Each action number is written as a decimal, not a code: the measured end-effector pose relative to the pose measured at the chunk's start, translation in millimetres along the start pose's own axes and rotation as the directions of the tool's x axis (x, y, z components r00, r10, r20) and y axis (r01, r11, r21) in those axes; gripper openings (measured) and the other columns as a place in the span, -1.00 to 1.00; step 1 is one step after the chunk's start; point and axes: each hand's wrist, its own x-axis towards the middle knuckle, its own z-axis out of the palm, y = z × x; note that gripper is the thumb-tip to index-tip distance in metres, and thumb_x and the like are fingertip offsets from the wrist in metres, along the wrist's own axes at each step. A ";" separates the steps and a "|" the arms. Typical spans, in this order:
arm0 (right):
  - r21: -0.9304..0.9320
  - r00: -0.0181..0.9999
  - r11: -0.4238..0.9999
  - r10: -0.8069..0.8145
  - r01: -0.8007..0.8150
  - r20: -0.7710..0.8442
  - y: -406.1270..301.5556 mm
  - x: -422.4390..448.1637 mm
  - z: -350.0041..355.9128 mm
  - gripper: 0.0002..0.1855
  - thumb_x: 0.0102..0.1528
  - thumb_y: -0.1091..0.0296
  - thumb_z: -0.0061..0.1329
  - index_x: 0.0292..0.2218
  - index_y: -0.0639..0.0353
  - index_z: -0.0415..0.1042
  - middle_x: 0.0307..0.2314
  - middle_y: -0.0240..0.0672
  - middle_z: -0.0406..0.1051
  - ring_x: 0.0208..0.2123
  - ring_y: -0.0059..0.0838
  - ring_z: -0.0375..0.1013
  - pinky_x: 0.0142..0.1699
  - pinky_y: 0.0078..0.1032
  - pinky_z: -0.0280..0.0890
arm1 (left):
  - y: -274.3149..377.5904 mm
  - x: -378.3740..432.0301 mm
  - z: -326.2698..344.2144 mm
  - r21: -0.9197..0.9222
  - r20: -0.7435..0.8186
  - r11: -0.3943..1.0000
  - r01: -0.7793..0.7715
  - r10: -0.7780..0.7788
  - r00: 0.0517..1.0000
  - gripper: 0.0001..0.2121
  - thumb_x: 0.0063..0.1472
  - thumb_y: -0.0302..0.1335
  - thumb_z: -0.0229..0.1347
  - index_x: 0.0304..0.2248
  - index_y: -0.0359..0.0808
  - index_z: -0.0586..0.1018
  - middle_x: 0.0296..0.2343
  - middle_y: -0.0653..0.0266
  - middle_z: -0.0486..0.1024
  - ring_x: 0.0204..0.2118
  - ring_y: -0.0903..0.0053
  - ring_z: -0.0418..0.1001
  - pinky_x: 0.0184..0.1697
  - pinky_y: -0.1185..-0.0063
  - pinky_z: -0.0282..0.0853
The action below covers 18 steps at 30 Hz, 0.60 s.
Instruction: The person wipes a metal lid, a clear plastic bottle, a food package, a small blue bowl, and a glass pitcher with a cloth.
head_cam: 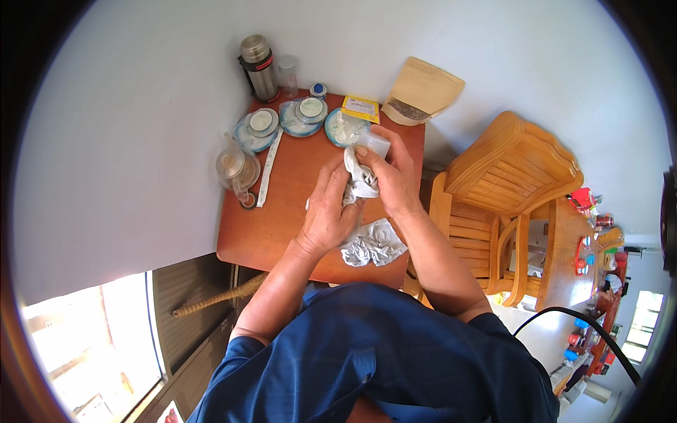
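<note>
My left hand [330,206] is closed on a crumpled white cloth [362,182] above the wooden table [291,227]. Between the fingers and thumb of my right hand [394,172] is a small translucent, whitish block-like object [374,143]; the cloth lies against its lower end, and my fingers hide part of both. Below my hands, near the table's front edge, lies a second crumpled white cloth or paper [373,243]. Just beyond my right hand a blue-rimmed plate [338,129] in clear plastic film rests partly under a yellow-edged packet [361,108].
A steel thermos [262,74], a clear cup [289,76], wrapped dishes [254,132], a glass teapot [235,165], a tape roll [248,200] and a white strip [270,169] stand or lie left and back. A brown pouch [420,87] leans at the wall; a wooden chair [486,222] stands right.
</note>
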 end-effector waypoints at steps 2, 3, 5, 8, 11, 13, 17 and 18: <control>0.307 0.998 0.950 0.059 -0.053 -0.009 5.1 -5.1 8.1 -0.42 0.25 0.12 0.08 0.16 0.24 0.26 -0.02 -0.19 0.42 -0.04 -0.49 0.45 0.05 -0.51 0.35 | 3.9 11.4 2.4 -0.015 -0.028 1.000 -0.025 0.025 0.999 -0.41 0.07 -0.63 0.17 0.14 -0.37 0.36 0.06 -0.09 0.35 0.10 -0.01 0.37 0.11 0.34 0.38; 0.452 0.996 0.889 0.087 -0.074 -0.008 8.8 -6.0 12.1 -0.43 0.28 0.08 0.03 0.16 0.23 0.25 0.01 -0.20 0.40 -0.01 -0.49 0.42 0.09 -0.50 0.33 | 1.0 15.5 3.1 -0.032 -0.047 0.999 -0.002 0.000 0.999 -0.42 0.08 -0.62 0.17 0.14 -0.37 0.36 0.05 -0.09 0.35 0.10 -0.01 0.37 0.11 0.35 0.38; 0.558 0.998 0.829 0.015 -0.049 0.066 17.8 -6.4 15.2 -0.39 0.35 0.09 -0.11 0.29 0.18 0.11 0.08 -0.25 0.33 0.11 -0.48 0.31 0.21 -0.44 0.20 | -9.8 22.3 6.5 -0.067 -0.085 0.997 0.042 -0.048 0.995 -0.43 0.10 -0.59 0.18 0.13 -0.36 0.37 0.03 -0.09 0.37 0.10 -0.01 0.37 0.10 0.37 0.37; 0.657 0.977 0.751 -0.081 -0.068 0.195 8.3 -8.2 14.2 -0.29 0.36 0.20 -0.14 0.38 0.22 -0.11 0.16 -0.21 0.26 0.18 -0.42 0.25 0.28 -0.40 0.14 | -10.8 37.6 -0.9 -0.369 -0.062 0.894 0.254 -0.296 0.953 -0.59 0.29 -0.48 0.12 0.09 -0.37 0.39 -0.07 0.08 0.49 -0.01 0.32 0.46 0.05 0.45 0.37; 0.536 0.984 0.840 -0.011 -0.088 0.178 14.6 -17.2 13.0 -0.27 0.35 0.23 -0.12 0.38 0.27 -0.12 0.19 -0.17 0.23 0.20 -0.40 0.24 0.27 -0.39 0.15 | -5.8 50.4 -2.7 -0.486 -0.053 0.821 0.300 -0.370 0.927 -0.68 0.39 -0.39 0.05 0.04 -0.37 0.41 -0.17 0.22 0.53 -0.12 0.55 0.43 -0.01 0.50 0.37; 0.476 0.984 0.875 0.000 -0.086 0.179 19.8 -28.0 18.8 -0.31 0.35 0.26 -0.11 0.36 0.28 -0.06 0.13 -0.18 0.29 0.14 -0.41 0.31 0.23 -0.41 0.21 | -6.5 60.4 -7.6 -0.521 -0.028 0.785 0.335 -0.409 0.912 -0.69 0.38 -0.39 0.06 0.03 -0.37 0.42 -0.18 0.22 0.53 -0.12 0.55 0.43 -0.02 0.51 0.37; 0.554 0.974 0.807 0.108 -0.203 0.198 20.8 -27.9 18.9 -0.45 0.34 0.24 -0.09 0.25 0.30 0.18 -0.03 -0.21 0.42 -0.02 -0.45 0.44 0.09 -0.45 0.36 | 1.2 63.0 -15.9 -0.382 0.033 0.903 0.198 -0.200 0.979 -0.59 0.42 -0.18 -0.01 -0.02 -0.40 0.47 -0.15 0.13 0.51 -0.07 0.45 0.43 0.04 0.46 0.34; 0.527 0.966 0.814 0.160 -0.245 0.201 26.3 -21.2 12.9 -0.58 0.35 0.18 -0.12 0.10 0.29 0.35 -0.12 -0.24 0.47 -0.10 -0.46 0.49 0.01 -0.46 0.42 | -3.8 59.7 -14.0 -0.309 -0.003 0.951 -0.005 0.004 1.000 -0.49 0.42 -0.08 -0.08 -0.02 -0.45 0.51 -0.01 -0.06 0.44 0.08 0.19 0.39 0.16 0.38 0.25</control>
